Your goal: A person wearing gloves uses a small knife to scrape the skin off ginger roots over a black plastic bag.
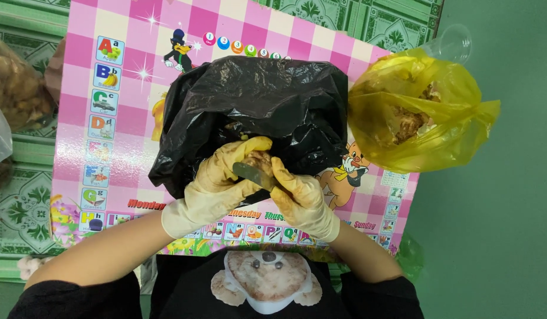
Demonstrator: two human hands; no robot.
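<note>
Two gloved hands, left hand [217,186] fingers clamping brownish lump [258,159], right hand [303,201] fingers gripping knife [252,175], pink checked mat [108,88], green wall [503,207]

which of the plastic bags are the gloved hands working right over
The black plastic bag in the middle of the pink mat; both hands sit at its open front edge. The yellow bag lies apart to the right.

Crumpled black plastic bag [255,112] on pink checkered alphabet mat [117,71], centre. Translucent yellow plastic bag [415,118] to its right, clear plastic cup [450,44] behind that. Hands, left [217,186] and right [300,198], at black bag's near edge.
</note>
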